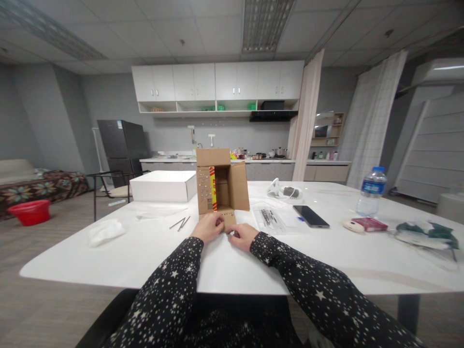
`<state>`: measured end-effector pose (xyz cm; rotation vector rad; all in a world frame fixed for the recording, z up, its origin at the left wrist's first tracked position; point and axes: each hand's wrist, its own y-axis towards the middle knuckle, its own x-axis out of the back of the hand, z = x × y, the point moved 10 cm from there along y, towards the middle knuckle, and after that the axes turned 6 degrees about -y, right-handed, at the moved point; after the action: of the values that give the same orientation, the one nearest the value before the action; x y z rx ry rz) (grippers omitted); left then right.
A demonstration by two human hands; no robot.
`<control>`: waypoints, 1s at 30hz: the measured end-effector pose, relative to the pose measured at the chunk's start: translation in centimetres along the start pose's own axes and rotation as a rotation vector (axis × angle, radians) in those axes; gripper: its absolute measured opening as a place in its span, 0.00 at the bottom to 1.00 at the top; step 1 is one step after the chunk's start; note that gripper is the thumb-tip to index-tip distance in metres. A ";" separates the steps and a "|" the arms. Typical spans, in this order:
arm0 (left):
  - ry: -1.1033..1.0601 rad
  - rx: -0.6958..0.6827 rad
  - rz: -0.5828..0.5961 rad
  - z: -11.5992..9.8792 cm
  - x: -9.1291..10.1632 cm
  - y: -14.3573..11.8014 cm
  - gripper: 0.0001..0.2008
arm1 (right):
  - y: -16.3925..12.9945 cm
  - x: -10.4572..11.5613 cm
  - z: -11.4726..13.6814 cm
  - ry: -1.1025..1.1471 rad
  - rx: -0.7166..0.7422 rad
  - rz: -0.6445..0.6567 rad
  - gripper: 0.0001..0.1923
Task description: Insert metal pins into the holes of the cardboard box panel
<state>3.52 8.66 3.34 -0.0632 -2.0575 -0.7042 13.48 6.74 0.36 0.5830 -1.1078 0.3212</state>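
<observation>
A small brown cardboard box (204,191) lies on its side on the white table, its open mouth facing me. One flap points up, one swings out to the right, and the lower flap (228,223) comes down toward me. Red and yellow tape runs along the left flap, which also has bubble-like spots. My left hand (209,227) is closed at the left edge of the lower flap, fingers curled over it. At that flap's front right corner, my right hand (243,237) is closed in a pinch. The fingertips partly hide the cardboard they grip.
Left of the box are a white box (163,186), metal rods (183,223) and crumpled tissue (106,232). To the right lie a clear plastic case (273,220), a phone (311,216), a white corded device (284,191), a water bottle (371,191), a red packet (369,224) and a green-white bundle (426,234).
</observation>
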 end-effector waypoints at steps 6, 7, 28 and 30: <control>-0.030 -0.030 0.115 -0.9 -1.2 -0.3 0.08 | 0.0 0.2 0.3 -0.007 0.015 -0.004 0.14; -0.028 -0.031 0.122 -1.1 -1.3 -0.4 0.08 | 0.0 0.2 0.2 -0.007 0.012 -0.006 0.14; 0.084 -0.025 0.142 -1.5 -1.2 -0.7 0.05 | 0.0 0.1 0.2 -0.002 0.011 -0.002 0.14; 0.106 -0.018 0.140 -1.5 -1.2 -0.7 0.05 | 0.0 0.2 0.2 0.002 0.014 -0.004 0.14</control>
<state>5.09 7.62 2.71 -0.1749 -1.9252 -0.6267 13.35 6.62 0.59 0.5968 -1.1036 0.3263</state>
